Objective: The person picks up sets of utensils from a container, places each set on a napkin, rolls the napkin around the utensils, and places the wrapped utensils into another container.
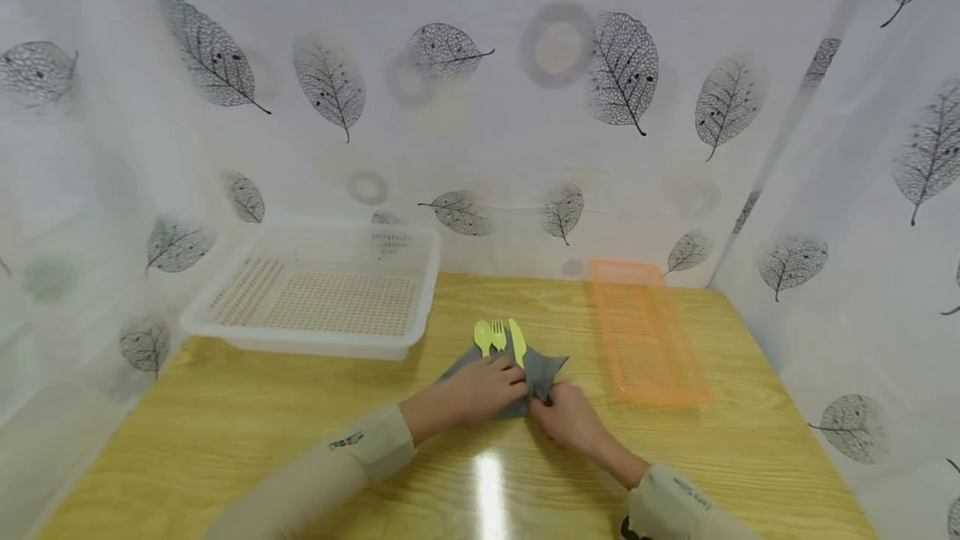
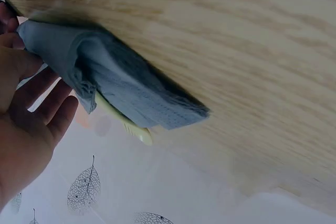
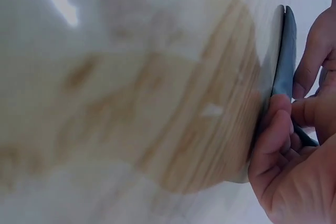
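A grey napkin [image 1: 543, 369] lies on the table, partly folded over a light green spoon [image 1: 483, 334], fork [image 1: 498, 333] and knife [image 1: 517, 342]. Their heads stick out at its far side; the handles are hidden. My left hand [image 1: 487, 388] lies across the napkin; in the left wrist view its thumb and fingers [image 2: 62, 116] grip the fold's edge. From the near right, my right hand [image 1: 573, 419] pinches the napkin's edge between thumb and curled fingers, as the right wrist view also shows. Both hands nearly meet at the napkin.
A white perforated basket [image 1: 300, 340] stands at the back left of the wooden table [image 1: 450, 482]. An orange perforated tray [image 1: 697, 390] lies at the right. A leaf-printed curtain [image 1: 487, 132] hangs behind the table and along both sides.
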`<act>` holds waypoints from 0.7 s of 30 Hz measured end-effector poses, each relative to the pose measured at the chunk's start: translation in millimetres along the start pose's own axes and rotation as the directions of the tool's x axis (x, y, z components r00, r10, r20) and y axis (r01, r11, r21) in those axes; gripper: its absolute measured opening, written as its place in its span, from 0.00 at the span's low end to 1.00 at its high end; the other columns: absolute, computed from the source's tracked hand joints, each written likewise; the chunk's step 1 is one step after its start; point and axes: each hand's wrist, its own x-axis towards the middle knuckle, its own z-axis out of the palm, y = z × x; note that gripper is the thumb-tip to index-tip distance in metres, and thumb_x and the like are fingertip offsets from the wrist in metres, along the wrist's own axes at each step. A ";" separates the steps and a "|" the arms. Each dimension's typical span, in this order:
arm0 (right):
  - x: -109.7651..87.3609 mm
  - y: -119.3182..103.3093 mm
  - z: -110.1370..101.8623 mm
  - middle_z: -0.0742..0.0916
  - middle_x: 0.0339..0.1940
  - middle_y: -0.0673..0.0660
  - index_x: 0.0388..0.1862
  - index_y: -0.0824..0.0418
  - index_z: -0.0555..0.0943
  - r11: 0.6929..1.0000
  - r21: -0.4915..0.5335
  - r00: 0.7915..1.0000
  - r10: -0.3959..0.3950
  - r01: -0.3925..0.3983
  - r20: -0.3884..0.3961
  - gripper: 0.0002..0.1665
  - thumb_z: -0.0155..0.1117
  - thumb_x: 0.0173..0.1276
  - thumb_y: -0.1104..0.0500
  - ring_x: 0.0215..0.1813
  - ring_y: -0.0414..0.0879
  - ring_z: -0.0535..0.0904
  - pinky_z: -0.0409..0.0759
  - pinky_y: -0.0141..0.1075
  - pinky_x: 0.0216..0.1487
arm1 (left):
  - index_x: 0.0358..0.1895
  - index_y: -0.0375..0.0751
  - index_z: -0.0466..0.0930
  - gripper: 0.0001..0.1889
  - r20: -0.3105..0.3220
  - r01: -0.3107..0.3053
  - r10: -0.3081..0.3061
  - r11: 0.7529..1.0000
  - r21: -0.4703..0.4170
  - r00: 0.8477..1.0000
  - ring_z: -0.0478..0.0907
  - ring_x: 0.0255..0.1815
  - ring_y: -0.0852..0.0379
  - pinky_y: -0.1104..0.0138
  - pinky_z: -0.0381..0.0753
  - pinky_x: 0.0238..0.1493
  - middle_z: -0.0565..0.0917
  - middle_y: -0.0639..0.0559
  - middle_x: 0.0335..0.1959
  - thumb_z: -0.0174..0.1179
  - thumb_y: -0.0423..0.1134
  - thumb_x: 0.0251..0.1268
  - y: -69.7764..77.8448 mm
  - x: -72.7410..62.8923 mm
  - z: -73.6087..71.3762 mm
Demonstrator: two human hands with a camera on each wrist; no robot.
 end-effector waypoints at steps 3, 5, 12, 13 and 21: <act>0.5 1.5 1.1 0.72 0.06 0.46 0.12 0.57 0.71 0.998 0.056 0.999 0.040 -0.040 0.002 0.22 0.57 0.68 0.62 0.07 0.36 0.65 0.62 0.29 0.11 | 0.65 0.56 0.73 0.17 0.016 -0.003 0.003 1.000 -0.013 1.000 0.70 0.65 0.59 0.67 0.76 0.57 0.74 0.59 0.65 0.50 0.42 0.78 0.2 -1.1 4.3; 0.6 3.3 1.1 0.74 0.06 0.47 0.11 0.59 0.72 0.992 0.096 0.997 0.078 -0.078 0.005 0.23 0.58 0.69 0.60 0.07 0.37 0.67 0.65 0.30 0.10 | 0.66 0.56 0.73 0.17 0.004 -0.003 0.003 1.000 -0.013 1.000 0.70 0.65 0.59 0.68 0.77 0.55 0.74 0.59 0.65 0.49 0.42 0.78 0.2 -1.6 6.4; -4.2 9.7 -2.8 0.79 0.08 0.52 0.19 0.67 0.78 0.928 0.295 0.974 0.214 -0.226 0.074 0.22 0.60 0.72 0.57 0.09 0.40 0.74 0.73 0.34 0.12 | 0.70 0.57 0.69 0.20 -0.007 -0.035 0.036 0.995 0.089 0.999 0.70 0.63 0.58 0.69 0.78 0.50 0.71 0.59 0.70 0.44 0.43 0.81 1.6 -2.3 11.9; -5.2 10.1 -3.4 0.79 0.09 0.53 0.21 0.69 0.78 0.907 0.338 0.968 0.233 -0.251 0.093 0.21 0.59 0.72 0.58 0.09 0.40 0.74 0.73 0.34 0.12 | 0.72 0.57 0.67 0.21 0.000 -0.038 0.038 0.995 0.089 0.999 0.69 0.63 0.58 0.69 0.78 0.51 0.69 0.58 0.71 0.43 0.44 0.81 2.0 -2.3 12.0; -6.5 9.6 -5.7 0.80 0.10 0.53 0.23 0.69 0.79 0.880 0.377 0.957 0.251 -0.288 0.147 0.23 0.58 0.74 0.55 0.10 0.41 0.77 0.75 0.34 0.13 | 0.76 0.58 0.61 0.24 0.016 -0.033 0.032 0.995 0.097 0.999 0.68 0.62 0.57 0.67 0.76 0.53 0.64 0.58 0.75 0.43 0.45 0.81 3.5 -4.7 14.4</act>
